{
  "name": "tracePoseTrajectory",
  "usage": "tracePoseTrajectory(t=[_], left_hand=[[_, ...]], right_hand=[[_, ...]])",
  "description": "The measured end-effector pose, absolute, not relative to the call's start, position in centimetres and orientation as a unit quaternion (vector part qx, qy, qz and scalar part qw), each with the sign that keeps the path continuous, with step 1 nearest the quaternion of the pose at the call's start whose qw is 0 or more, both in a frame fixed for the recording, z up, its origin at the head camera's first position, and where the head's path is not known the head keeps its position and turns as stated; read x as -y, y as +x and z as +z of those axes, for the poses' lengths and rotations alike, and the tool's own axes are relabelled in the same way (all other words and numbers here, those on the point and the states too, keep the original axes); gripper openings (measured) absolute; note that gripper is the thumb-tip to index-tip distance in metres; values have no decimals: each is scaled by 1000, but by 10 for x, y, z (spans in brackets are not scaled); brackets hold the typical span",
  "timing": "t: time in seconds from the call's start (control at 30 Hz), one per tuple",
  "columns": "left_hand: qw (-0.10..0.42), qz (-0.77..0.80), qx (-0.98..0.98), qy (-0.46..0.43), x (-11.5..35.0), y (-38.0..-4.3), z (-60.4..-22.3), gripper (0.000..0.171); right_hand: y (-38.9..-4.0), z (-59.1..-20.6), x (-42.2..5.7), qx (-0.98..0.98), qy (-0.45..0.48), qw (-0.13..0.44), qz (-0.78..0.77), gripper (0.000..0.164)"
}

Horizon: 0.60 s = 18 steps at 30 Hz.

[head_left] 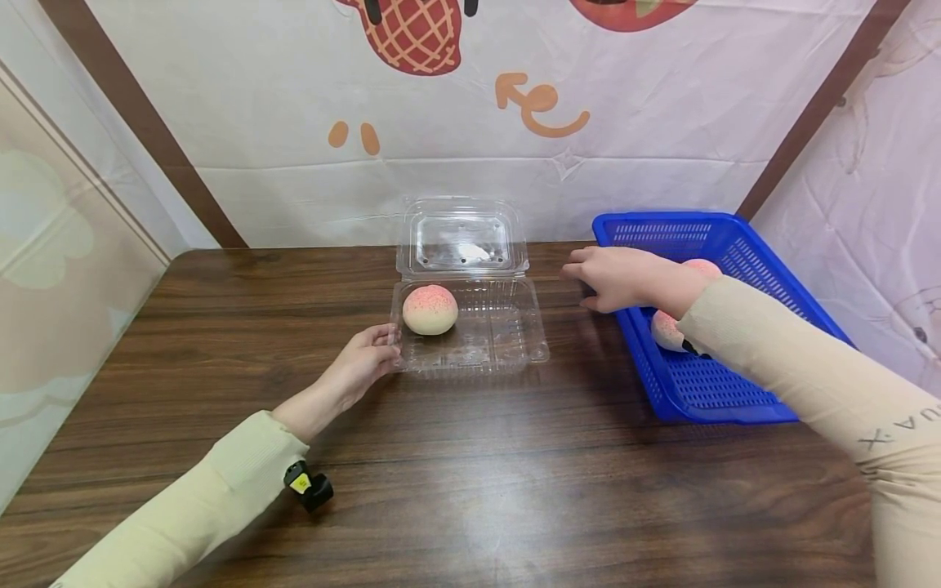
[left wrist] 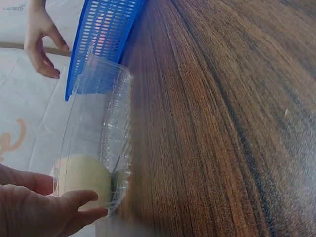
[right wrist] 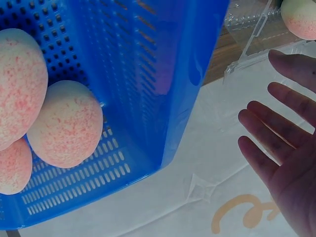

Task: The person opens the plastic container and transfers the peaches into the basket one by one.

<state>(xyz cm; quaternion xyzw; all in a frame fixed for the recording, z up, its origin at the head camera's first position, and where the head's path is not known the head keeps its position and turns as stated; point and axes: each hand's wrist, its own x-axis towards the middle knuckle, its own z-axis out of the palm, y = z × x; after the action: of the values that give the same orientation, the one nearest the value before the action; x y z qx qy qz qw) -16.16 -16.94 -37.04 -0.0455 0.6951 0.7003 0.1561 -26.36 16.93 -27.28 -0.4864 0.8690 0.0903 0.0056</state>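
A clear plastic clamshell box (head_left: 507,331) lies on the table with its lid (head_left: 463,237) raised at the back. One cream peach with pink speckles (head_left: 430,310) sits in the left part of its base. My left hand (head_left: 360,359) pinches the left edge of the box, thumb and fingers around the wall in the left wrist view. Fingers spread and holding nothing, my right hand (head_left: 621,276) hovers by the left rim of a blue basket (head_left: 647,376), between basket and box. Three peaches, one of them here (right wrist: 66,123), show inside the basket in the right wrist view.
The brown wooden table (head_left: 456,482) carries both containers. A printed white cloth (head_left: 279,98) hangs right behind its back edge, close to the lid. My right forearm sleeve (head_left: 794,367) crosses over the basket and partly hides the peaches.
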Motion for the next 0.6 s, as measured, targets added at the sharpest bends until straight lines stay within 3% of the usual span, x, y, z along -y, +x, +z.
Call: tracePoseTrajectory(t=[0.6], left_hand=[[159,691,-704,-53,170,-161,-369,53]], right_hand=[[-262,-275,-147,-869,-487,35,78,49]])
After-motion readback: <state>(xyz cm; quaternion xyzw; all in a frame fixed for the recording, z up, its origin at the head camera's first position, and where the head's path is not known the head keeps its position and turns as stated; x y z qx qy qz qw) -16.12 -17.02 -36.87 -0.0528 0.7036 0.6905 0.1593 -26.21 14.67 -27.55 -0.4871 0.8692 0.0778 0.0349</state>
